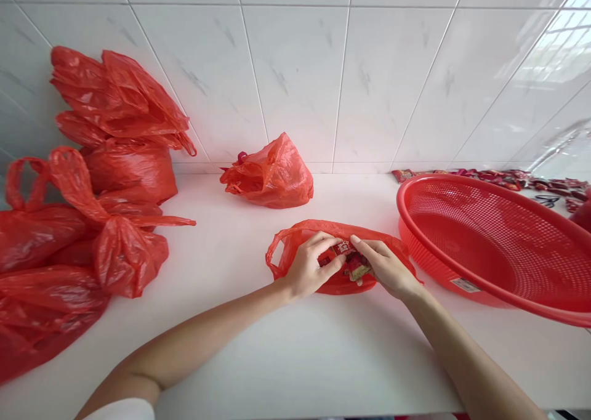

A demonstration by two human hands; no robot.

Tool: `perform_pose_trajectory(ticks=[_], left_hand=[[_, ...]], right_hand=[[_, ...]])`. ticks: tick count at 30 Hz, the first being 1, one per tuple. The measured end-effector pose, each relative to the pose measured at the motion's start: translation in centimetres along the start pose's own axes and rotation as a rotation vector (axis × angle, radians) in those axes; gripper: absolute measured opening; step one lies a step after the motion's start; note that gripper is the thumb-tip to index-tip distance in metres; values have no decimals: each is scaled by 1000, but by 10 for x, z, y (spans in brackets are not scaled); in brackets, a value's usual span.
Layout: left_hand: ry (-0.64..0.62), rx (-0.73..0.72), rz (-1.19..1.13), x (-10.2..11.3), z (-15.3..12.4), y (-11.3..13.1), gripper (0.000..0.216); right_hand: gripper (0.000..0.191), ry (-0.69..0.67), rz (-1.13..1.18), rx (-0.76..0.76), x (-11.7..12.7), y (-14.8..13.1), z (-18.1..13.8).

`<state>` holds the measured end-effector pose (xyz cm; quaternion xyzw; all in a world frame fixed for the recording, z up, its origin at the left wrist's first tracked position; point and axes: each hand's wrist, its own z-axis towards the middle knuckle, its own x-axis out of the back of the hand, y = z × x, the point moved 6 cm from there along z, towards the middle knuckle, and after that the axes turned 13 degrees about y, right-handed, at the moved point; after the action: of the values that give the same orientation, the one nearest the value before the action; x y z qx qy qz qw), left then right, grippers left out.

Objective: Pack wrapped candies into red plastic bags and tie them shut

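Observation:
A red plastic bag lies open on the white counter in front of me, its handle loop to the left. Inside its mouth are several small wrapped snack packets, red and pale gold. My left hand reaches in from the left, its thumb and fingers curled about the packets. From the right, my right hand grips there too, the thumb on a red packet with white lettering. The fingertips of both hands are partly hidden by the packets and the bag.
Filled red plastic bags are heaped at the left. Another red bag stands near the tiled wall. A large red mesh basket sits at the right, close to the open bag. Behind it lie scattered small red packets.

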<state>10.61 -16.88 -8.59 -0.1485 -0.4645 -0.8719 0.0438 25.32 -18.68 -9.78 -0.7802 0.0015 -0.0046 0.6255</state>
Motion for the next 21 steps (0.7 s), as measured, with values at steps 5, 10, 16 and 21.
perform_pose_trajectory(ticks=[5,10,16,21], left_hand=[[-8,275,-143,-1,-1,-15,30],[-55,468,-303,-6,-3,-21,36],[-134,514,-371,-11,-6,-15,38],[-190,592,-439,-16,-8,-15,44]], right_hand=[[42,-8,37,66,3,-8,-2],[43,55,-37,166,7,-18,-5],[40,87,-63,254,4,-20,-7],[43,95,-1,235,0,-20,-8]])
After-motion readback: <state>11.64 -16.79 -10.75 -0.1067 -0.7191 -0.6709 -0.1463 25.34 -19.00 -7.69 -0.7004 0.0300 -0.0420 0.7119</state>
